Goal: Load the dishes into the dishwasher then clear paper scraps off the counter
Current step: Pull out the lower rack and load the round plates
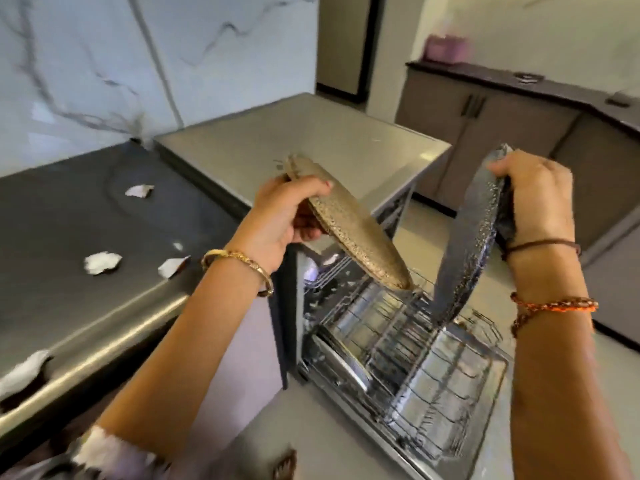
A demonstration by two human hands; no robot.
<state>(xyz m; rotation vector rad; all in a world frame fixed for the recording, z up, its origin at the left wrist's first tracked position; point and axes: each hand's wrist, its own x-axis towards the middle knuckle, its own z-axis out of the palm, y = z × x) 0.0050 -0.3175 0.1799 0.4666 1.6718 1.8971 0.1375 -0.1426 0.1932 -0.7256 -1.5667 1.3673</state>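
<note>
Standing open beside the dark counter (86, 220), the dishwasher (398, 358) with its wire rack pulled out, then hovering above it the silver plate (464, 258) grasped by the right hand (540, 199), the gold plate (360, 233) grasped by the left hand (280, 216), and lying on the counter several white paper scraps (102, 262).

walls: veined marble (86, 64) | cabinets (485, 133): grey-brown | floor (433, 216): pale tile
</note>
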